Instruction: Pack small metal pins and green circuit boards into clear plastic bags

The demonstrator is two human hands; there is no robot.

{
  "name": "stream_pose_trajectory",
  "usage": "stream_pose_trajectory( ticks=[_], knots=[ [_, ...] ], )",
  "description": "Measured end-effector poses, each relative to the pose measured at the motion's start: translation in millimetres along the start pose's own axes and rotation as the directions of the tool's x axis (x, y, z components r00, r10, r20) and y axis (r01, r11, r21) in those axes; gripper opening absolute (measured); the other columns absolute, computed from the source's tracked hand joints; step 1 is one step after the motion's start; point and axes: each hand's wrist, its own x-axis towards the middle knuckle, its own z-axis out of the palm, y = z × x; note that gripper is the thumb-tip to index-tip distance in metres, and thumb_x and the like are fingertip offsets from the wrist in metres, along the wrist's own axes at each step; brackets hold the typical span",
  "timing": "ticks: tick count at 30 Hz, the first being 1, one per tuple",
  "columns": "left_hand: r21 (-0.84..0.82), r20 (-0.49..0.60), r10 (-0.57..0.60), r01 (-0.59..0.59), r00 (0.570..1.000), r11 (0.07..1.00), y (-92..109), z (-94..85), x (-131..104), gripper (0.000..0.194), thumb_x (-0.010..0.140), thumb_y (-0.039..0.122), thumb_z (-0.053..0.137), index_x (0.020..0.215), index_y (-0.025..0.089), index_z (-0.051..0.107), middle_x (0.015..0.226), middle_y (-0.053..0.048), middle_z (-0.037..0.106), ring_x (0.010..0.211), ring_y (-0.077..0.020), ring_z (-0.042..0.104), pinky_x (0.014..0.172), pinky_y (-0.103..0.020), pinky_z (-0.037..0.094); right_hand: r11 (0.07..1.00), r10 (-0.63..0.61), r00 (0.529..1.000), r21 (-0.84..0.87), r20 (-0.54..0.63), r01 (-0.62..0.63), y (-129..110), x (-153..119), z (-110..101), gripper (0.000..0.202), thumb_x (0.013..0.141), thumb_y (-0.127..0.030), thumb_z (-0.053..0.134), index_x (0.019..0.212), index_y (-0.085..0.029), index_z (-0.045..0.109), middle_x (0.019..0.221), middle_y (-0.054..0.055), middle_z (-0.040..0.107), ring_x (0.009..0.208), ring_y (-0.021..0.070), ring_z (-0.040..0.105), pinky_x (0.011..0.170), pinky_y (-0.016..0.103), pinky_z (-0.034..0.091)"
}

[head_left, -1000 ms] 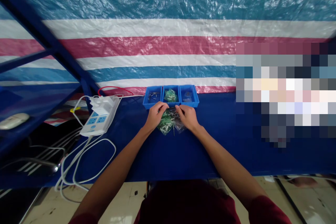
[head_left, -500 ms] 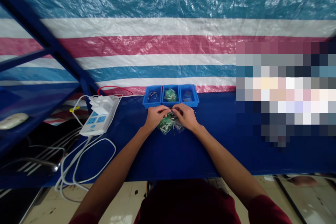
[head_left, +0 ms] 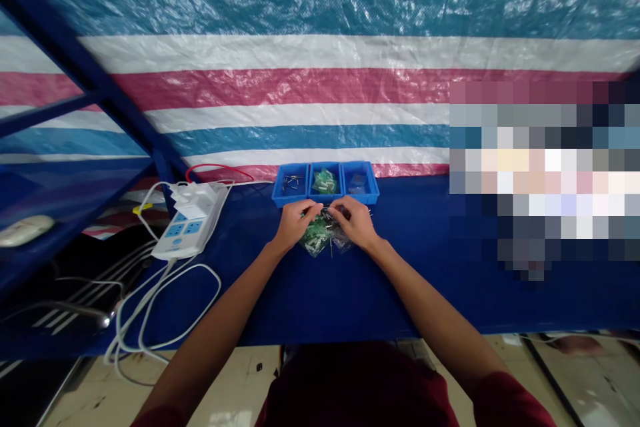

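My left hand [head_left: 295,223] and my right hand [head_left: 359,221] meet over the table, each pinching with thumb and fingertips. Between the fingertips runs a thin metal pin [head_left: 325,206], gripped from both sides; its exact kind is too small to make out. Just below the fingers lies a clear bag with green and silver small parts [head_left: 315,240], with a second clear bag of darker parts [head_left: 342,240] partly under my right hand. One loose thin pin [head_left: 331,250] lies by the bags.
Behind my hands stand three joined blue bins: a left bin [head_left: 291,200] with loose pins, a middle bin [head_left: 325,195] with a greenish bag, and a right bin [head_left: 361,199] with small clear packets. A white power strip [head_left: 183,233] and coiled cable [head_left: 220,283] lie left.
My left fingertips have drawn slightly away from the right ones, so more of the thin pin shows between them. The bags and bins stay put.
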Motion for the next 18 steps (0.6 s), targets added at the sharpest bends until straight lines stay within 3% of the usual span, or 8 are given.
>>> stream_pose_trajectory(
  ticks=[4, 9, 18],
  knots=[
    [-0.073, 0.036, -0.044, 0.046, 0.998, 0.996, 3, -0.3, 0, 0.038, 0.09, 0.041, 0.051, 0.062, 0.016, 0.059, 0.051, 0.003, 0.053, 0.047, -0.0088, 0.047, 0.049, -0.021, 0.037, 0.998, 0.025, 1.0, 0.063, 0.01, -0.026, -5, 1, -3, 0.025, 0.091, -0.038, 0.05, 0.081, -0.02, 0.064, 0.076, 0.003, 0.063, 0.067, 0.0151, 0.055, 0.066, 0.027, 0.044],
    [-0.254, 0.114, -0.121, 0.147, 0.986, 0.956, 8, 1.3, -1, 0.036, 0.089, 0.042, 0.053, 0.067, 0.015, 0.061, 0.053, 0.002, 0.054, 0.045, -0.0084, 0.046, 0.046, -0.02, 0.037, 0.943, 0.132, 0.99, 0.302, 0.038, -0.138, -6, 2, -3, 0.025, 0.087, -0.039, 0.055, 0.075, -0.019, 0.062, 0.068, 0.0, 0.059, 0.056, 0.012, 0.048, 0.056, 0.025, 0.039],
    [-0.316, -0.075, -0.156, 0.125, 0.985, 0.94, -1, 11.4, -2, 0.023, 0.078, 0.037, 0.069, 0.081, 0.015, 0.071, 0.069, -0.002, 0.068, 0.057, -0.0123, 0.059, 0.055, -0.024, 0.047, 0.872, 0.288, 0.958, 0.419, -0.021, -0.253, 1, 2, 10, 0.024, 0.08, -0.04, 0.062, 0.074, -0.017, 0.065, 0.068, 0.001, 0.062, 0.057, 0.0124, 0.051, 0.058, 0.026, 0.039]
  ],
)
